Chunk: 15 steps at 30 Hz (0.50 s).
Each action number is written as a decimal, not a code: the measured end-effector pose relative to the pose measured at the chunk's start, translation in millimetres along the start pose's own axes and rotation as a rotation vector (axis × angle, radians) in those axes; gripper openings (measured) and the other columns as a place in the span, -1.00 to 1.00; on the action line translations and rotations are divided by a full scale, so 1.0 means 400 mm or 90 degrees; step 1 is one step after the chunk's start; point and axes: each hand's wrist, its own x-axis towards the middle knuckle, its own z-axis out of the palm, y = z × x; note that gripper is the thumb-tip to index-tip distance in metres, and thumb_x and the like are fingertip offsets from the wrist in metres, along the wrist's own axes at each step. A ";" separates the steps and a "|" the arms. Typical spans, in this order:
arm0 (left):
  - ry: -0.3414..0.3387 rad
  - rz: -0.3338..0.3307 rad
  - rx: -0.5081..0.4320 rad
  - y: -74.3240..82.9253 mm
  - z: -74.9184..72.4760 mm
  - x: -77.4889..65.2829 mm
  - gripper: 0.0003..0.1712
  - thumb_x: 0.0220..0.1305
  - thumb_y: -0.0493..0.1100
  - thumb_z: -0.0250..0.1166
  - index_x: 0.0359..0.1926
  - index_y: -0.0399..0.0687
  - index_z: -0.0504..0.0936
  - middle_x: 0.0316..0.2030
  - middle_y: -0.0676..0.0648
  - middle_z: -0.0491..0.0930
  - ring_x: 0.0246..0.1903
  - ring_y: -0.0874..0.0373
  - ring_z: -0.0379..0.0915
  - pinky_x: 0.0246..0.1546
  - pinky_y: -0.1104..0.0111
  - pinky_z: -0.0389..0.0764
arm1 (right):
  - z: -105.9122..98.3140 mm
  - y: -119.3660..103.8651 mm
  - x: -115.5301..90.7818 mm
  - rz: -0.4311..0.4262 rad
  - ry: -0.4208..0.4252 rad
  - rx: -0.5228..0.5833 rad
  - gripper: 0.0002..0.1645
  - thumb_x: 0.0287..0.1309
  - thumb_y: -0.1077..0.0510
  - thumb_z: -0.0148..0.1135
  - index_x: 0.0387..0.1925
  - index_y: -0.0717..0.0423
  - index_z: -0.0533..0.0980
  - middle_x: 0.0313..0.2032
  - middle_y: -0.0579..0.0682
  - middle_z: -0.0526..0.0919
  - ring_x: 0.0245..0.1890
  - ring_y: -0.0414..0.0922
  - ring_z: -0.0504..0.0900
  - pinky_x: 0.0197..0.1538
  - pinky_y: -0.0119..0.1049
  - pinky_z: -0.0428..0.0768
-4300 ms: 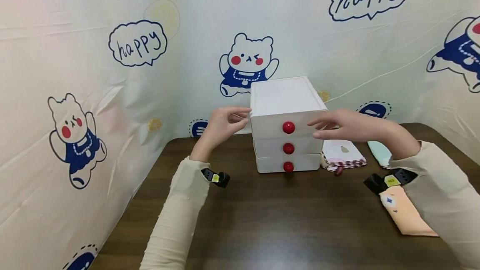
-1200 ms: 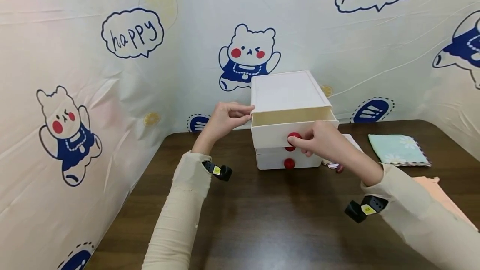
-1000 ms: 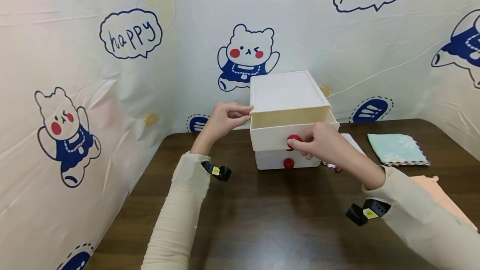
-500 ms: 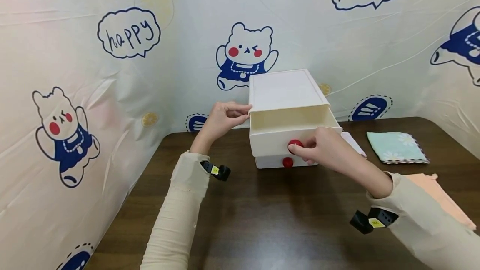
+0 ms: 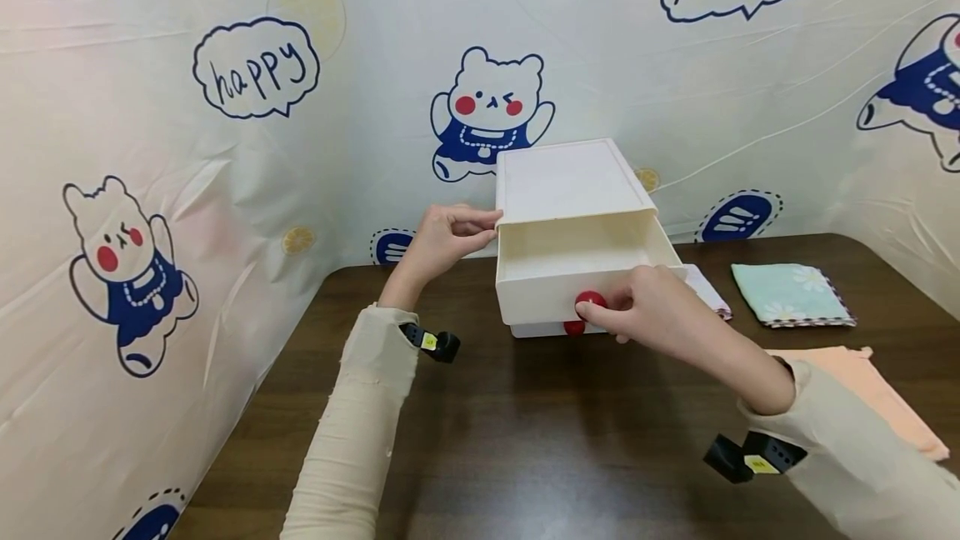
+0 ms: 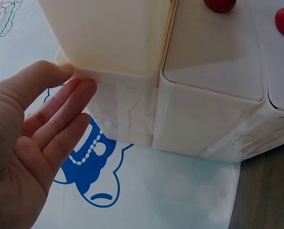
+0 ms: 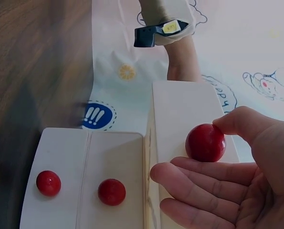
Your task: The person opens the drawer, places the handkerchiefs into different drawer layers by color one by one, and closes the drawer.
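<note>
A white drawer cabinet [image 5: 573, 182] with red round knobs stands on the table, its top drawer [image 5: 532, 298] pulled well out. The pale inside of this drawer shows in the head view. My right hand [image 5: 660, 307] pinches the top drawer's red knob [image 7: 205, 143] between thumb and fingers. At the cabinet's front left corner, my left hand [image 5: 442, 240] holds the edge of the frame, thumb [image 6: 51, 76] on the front lip and fingertips against the side. Lower drawers [image 6: 213, 52] stay pushed in; the pulled-out drawer partly hides them in the head view.
To the right of the cabinet lie a folded white cloth [image 5: 705, 290], a folded mint-green cloth [image 5: 791, 294] and a peach cloth [image 5: 862, 390], the last partly behind my right forearm. A printed curtain [image 5: 375, 107] hangs behind the brown table [image 5: 487, 440].
My right hand went from beside the cabinet to the top knob and drew the top drawer toward me, steadily further out. My left hand came onto the frame corner and stayed there.
</note>
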 end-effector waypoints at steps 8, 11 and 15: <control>0.002 -0.002 0.001 -0.002 0.002 -0.002 -0.68 0.10 -0.29 0.33 -0.06 -0.15 0.64 -0.26 -0.10 0.61 -0.31 0.11 0.57 -0.23 0.35 0.59 | -0.001 -0.011 -0.022 0.011 -0.020 -0.005 -0.55 0.12 -0.12 0.17 -0.75 0.02 0.55 -0.80 -0.16 0.47 -0.72 -0.19 0.37 -0.68 -0.35 0.27; 0.003 -0.002 0.000 -0.002 0.002 -0.003 -0.67 0.10 -0.28 0.33 -0.05 -0.14 0.64 -0.25 -0.10 0.60 -0.30 0.11 0.57 -0.22 0.35 0.58 | -0.002 -0.012 -0.030 0.008 -0.023 -0.006 -0.54 0.13 -0.14 0.16 -0.75 0.01 0.55 -0.81 -0.18 0.46 -0.71 -0.21 0.39 -0.66 -0.34 0.29; 0.004 0.000 -0.002 -0.003 0.003 -0.005 -0.67 0.11 -0.26 0.33 -0.05 -0.13 0.64 -0.24 -0.08 0.60 -0.29 0.13 0.57 -0.21 0.36 0.58 | -0.001 -0.013 -0.040 0.005 -0.034 -0.007 -0.53 0.13 -0.16 0.16 -0.75 0.00 0.54 -0.80 -0.18 0.46 -0.72 -0.22 0.38 -0.65 -0.34 0.29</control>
